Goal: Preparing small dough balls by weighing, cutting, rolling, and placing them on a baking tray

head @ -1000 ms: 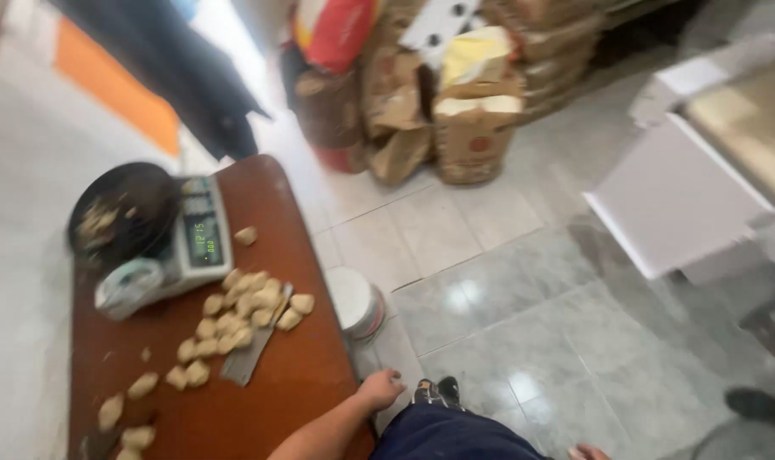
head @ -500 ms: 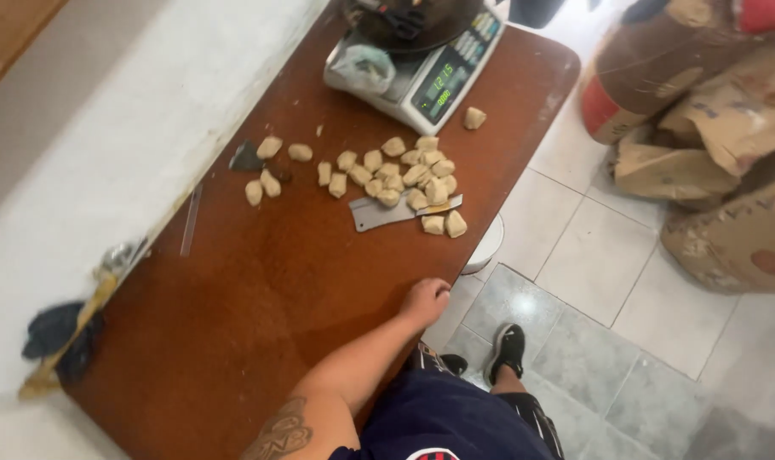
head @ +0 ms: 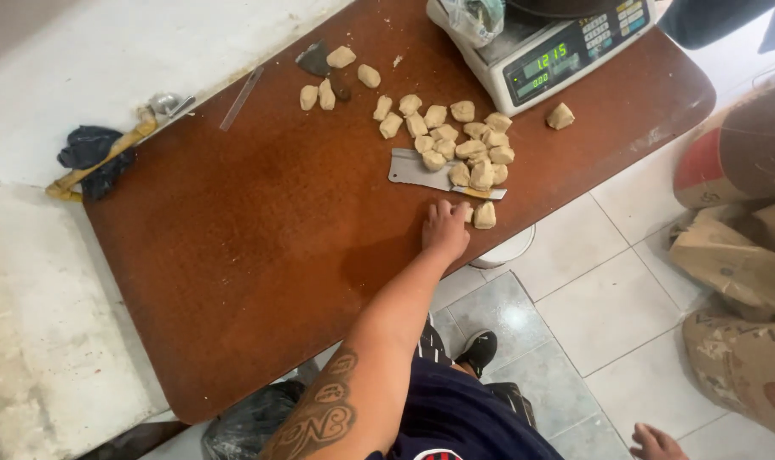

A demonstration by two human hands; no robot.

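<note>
Dough cutting looks to be the step in hand: the heap of cut dough pieces [head: 456,140] lies just beyond the left hand [head: 445,228], which rests palm-down on the brown table [head: 234,255], fingers stretched out and close together, holding nothing. Its fingertips sit just short of the flat steel blade [head: 421,170], with one stray dough lump [head: 485,215] just beside them, so taking up the blade would call for a short reach forward and a firm grip. Right hand [head: 656,443] hangs low, well apart from the table and mostly out of view, so I cannot tell its state.
</note>
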